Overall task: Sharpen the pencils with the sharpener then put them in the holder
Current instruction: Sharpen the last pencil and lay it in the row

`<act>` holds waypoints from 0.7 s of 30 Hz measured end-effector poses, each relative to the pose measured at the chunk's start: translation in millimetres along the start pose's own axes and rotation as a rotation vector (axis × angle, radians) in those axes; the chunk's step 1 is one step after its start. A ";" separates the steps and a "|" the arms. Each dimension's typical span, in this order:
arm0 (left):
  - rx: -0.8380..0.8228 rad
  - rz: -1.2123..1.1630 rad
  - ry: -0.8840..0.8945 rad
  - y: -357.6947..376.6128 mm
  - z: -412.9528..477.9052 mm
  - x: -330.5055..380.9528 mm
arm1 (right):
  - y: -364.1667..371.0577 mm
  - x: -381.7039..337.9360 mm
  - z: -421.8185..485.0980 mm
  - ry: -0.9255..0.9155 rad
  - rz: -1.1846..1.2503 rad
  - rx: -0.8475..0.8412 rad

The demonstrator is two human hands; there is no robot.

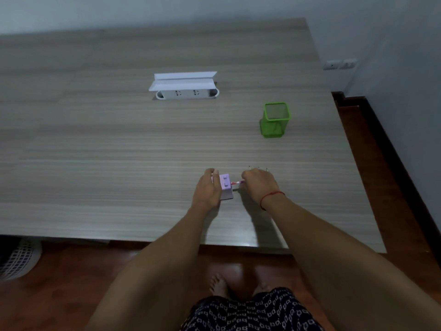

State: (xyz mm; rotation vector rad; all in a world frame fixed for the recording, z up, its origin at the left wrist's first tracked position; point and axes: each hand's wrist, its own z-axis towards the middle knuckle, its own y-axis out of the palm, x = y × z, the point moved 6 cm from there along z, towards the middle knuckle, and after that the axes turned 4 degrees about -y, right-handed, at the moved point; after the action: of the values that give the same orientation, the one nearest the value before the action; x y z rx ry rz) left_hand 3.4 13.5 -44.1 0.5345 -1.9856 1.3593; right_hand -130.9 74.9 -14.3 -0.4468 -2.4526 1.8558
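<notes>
Both hands work close to the near edge of the wooden table (95,144), right of its middle, with broad bare tabletop spreading left and far from them. The left hand (208,188) is closed around the lilac sharpener (225,185), pinning it to the surface. The right hand (259,185) pinches a red-and-white pencil (238,182) lying level, its tip inside the sharpener's right side. Just beyond the right knuckles, tips of more pencils (258,168) peek out. The green mesh holder (274,120) stands upright farther off, toward the right edge. A white socket box (183,88), lid raised, sits mid-table.
</notes>
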 end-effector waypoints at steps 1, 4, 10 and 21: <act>0.011 -0.014 0.013 -5.5 0.3 -1.6 | 0.0 0.2 0.5 0.009 0.008 0.007; 0.000 -0.010 -0.023 -15.5 0.5 -16.1 | 3.7 -4.8 -0.3 -0.005 0.061 0.005; -0.091 0.014 -0.041 -12.0 -8.4 -43.1 | 8.9 -34.3 -2.7 -0.126 0.215 -0.029; -0.197 0.245 0.003 -11.2 1.5 -41.1 | 12.3 -66.2 0.8 -0.133 0.109 -0.027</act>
State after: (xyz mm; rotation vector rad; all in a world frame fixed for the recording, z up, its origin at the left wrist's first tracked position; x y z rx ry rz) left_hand 38.8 6.4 -66.6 0.2032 -2.2086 1.2836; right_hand -65.1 60.9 -16.6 -0.4835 -2.5898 1.9566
